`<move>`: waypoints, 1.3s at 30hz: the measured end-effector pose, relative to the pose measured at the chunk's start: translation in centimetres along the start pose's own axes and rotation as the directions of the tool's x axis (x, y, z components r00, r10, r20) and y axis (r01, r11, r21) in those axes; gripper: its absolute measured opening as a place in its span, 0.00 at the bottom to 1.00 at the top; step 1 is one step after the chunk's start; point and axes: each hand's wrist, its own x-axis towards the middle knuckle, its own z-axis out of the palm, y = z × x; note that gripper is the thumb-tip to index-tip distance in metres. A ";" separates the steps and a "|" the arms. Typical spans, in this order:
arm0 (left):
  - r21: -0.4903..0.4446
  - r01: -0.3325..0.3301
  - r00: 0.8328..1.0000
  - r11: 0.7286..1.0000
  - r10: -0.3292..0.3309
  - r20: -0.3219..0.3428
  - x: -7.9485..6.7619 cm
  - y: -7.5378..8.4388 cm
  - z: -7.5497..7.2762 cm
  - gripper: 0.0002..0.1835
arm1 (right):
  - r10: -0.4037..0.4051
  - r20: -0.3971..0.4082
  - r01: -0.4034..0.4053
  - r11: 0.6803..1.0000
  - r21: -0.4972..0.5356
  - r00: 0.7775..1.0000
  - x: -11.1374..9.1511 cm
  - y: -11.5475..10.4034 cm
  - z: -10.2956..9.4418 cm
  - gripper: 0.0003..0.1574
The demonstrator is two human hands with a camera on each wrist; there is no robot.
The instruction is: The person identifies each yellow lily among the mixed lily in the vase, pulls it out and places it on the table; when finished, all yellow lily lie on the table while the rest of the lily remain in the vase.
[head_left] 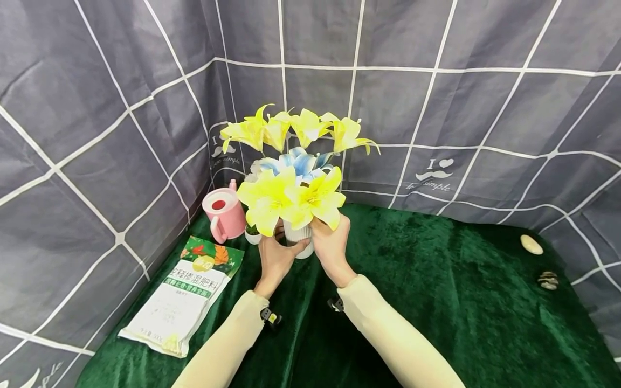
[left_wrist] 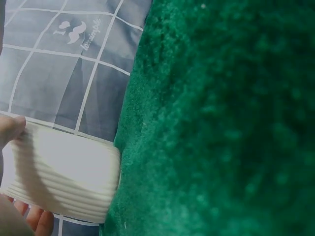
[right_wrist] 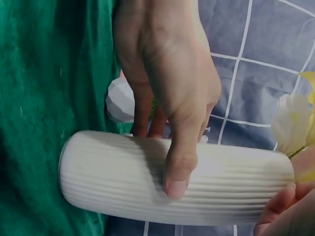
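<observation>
A white ribbed vase (head_left: 297, 233) stands upright on the green cloth, and it also shows in the left wrist view (left_wrist: 74, 167) and the right wrist view (right_wrist: 118, 172). My left hand (head_left: 276, 258) grips its middle, with the thumb (right_wrist: 179, 172) across the ribs and the fingers on the far side. My right hand (head_left: 335, 245) holds the vase near its rim; petals partly hide its fingers. Yellow lilies (head_left: 312, 202), blue lilies (head_left: 298, 163) and a white flower (right_wrist: 291, 123) rise from the vase. The stems are mostly hidden.
A pink watering can (head_left: 230, 215) is at the back left, beside a small white pot (head_left: 253, 236) with greenery. A white-and-green fertilizer bag (head_left: 177, 302) lies at the left. Two stones, one cream (head_left: 531, 244) and one striped (head_left: 548, 280), lie far right. Grey checked curtains (head_left: 388, 108) surround the cloth.
</observation>
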 end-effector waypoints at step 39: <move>0.118 -0.005 0.998 0.993 0.012 -0.066 -0.3 -0.2 0.4 0.43 | -0.123 -0.003 0.123 0.990 0.062 0.992 1.8 -1.0 -0.7 0.07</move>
